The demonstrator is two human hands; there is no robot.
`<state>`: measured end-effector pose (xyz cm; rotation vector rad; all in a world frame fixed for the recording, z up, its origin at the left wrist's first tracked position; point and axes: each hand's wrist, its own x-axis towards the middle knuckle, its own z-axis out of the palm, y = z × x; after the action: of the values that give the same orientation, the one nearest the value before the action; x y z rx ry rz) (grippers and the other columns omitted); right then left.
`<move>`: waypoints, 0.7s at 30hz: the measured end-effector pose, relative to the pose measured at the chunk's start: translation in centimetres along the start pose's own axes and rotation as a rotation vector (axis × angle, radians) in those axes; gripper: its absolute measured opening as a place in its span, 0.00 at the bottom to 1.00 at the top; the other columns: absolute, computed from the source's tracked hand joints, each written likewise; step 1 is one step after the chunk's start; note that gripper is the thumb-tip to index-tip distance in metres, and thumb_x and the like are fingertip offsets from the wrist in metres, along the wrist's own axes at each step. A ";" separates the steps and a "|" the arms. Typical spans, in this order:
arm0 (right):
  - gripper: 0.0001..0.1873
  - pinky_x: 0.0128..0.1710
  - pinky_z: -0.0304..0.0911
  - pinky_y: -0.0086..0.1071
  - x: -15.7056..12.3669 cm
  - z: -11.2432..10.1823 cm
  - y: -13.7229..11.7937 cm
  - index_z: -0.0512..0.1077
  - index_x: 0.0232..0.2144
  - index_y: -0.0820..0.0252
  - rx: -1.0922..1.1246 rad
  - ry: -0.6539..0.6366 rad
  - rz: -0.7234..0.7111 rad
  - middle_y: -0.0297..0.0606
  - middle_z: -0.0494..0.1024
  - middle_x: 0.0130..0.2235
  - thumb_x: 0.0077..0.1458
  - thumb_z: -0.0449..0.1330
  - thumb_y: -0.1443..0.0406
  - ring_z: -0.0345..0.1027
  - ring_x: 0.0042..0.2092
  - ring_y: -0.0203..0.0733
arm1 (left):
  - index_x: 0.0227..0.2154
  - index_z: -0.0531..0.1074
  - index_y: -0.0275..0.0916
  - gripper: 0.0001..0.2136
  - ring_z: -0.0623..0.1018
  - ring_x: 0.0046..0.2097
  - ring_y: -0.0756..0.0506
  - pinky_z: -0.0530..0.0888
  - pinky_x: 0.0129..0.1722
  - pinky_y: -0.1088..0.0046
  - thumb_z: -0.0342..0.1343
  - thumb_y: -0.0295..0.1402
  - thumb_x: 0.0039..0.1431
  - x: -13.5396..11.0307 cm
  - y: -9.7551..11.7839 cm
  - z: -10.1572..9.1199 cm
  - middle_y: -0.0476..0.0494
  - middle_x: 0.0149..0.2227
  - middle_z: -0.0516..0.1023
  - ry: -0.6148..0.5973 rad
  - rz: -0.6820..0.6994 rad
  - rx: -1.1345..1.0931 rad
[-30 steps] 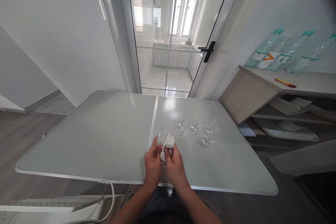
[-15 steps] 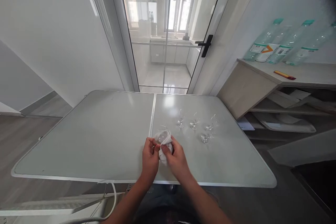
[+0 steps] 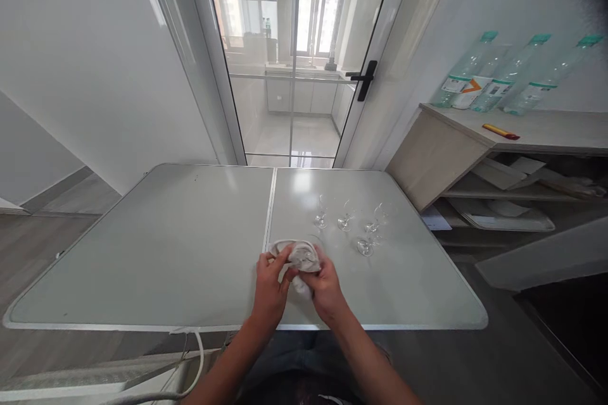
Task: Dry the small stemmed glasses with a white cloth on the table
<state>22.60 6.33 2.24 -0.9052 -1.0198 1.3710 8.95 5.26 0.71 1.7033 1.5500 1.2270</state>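
Close to the front edge of the table, a white cloth (image 3: 284, 245) is bunched around a clear stemmed glass (image 3: 306, 257), which it partly hides. My left hand (image 3: 270, 281) pinches the cloth on the left side, fingers closed. From the right, my right hand (image 3: 327, 285) is wrapped around the cloth-covered glass. A fold of cloth hangs down between my hands. To the right, several small clear stemmed glasses stand on the table, among them a front one (image 3: 365, 247), a middle one (image 3: 344, 223) and a left one (image 3: 320, 220).
The pale table (image 3: 166, 253) has a metal edge and a centre seam. At right stands a wooden shelf unit (image 3: 441, 145) with several plastic bottles (image 3: 494, 92) and a yellow-red packet (image 3: 500, 131) on top. Behind is a glass door (image 3: 289, 120); a white cable (image 3: 201, 354) hangs at front left.
The cloth now covers more of the glass and has spread to the left. My left fingers have moved up onto the cloth. The view has shifted slightly right.
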 end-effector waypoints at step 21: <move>0.08 0.43 0.64 0.38 -0.2 0.3 0.8 0.74 0.40 0.60 -0.741 -0.037 -0.188 0.43 0.78 0.36 0.60 0.56 0.66 0.69 0.40 0.47 | 0.58 0.62 0.45 0.24 0.76 0.55 0.42 0.71 0.59 0.59 0.62 0.43 0.63 2.3 1.8 0.7 0.37 0.57 0.70 0.144 -0.084 -0.704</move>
<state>22.07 6.15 1.56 -1.2769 -1.6428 0.8456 10.27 7.17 2.59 1.1003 1.0529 1.6266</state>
